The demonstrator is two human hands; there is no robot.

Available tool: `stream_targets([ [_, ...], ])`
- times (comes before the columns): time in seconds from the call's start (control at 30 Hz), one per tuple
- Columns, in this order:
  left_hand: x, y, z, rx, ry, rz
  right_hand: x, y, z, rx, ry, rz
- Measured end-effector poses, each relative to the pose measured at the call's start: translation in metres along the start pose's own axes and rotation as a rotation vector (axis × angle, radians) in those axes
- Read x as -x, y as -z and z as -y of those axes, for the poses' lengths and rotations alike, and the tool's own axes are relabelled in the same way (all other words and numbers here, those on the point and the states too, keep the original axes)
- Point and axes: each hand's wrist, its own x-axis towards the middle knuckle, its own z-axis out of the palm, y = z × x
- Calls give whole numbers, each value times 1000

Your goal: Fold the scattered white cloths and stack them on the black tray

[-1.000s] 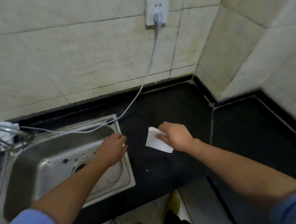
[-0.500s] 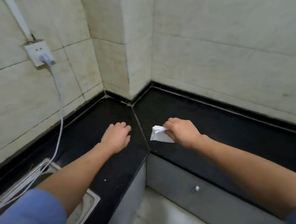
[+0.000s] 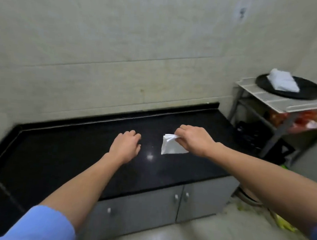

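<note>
Over the black surface [image 3: 74,151] the left hand [image 3: 126,145] is held palm down, fingers relaxed, holding nothing. The right hand [image 3: 194,140] has its fingers pinching the top corner of a folded white cloth [image 3: 169,149], a small flat rectangle. The black tray [image 3: 309,93], well apart to the right, carries stacked cloths [image 3: 282,82].

The person's left hand [image 3: 126,145] reaches forward palm down, fingers loosely curled and holding nothing, its forearm bare below a blue sleeve [image 3: 41,226]. The right hand [image 3: 194,140] is stretched out beside it, knuckles up, pinching a small folded white cloth [image 3: 170,148] by its top corner.
</note>
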Motion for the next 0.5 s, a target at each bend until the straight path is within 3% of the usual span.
stream_targets([
  [0.2, -108, -1, -161, 50, -277, -17, 101, 30, -148, 39, -292, -7],
  [0.5, -254, -13, -344, 130, -641, -76, 209, 38, -297, 54, -641, 20],
])
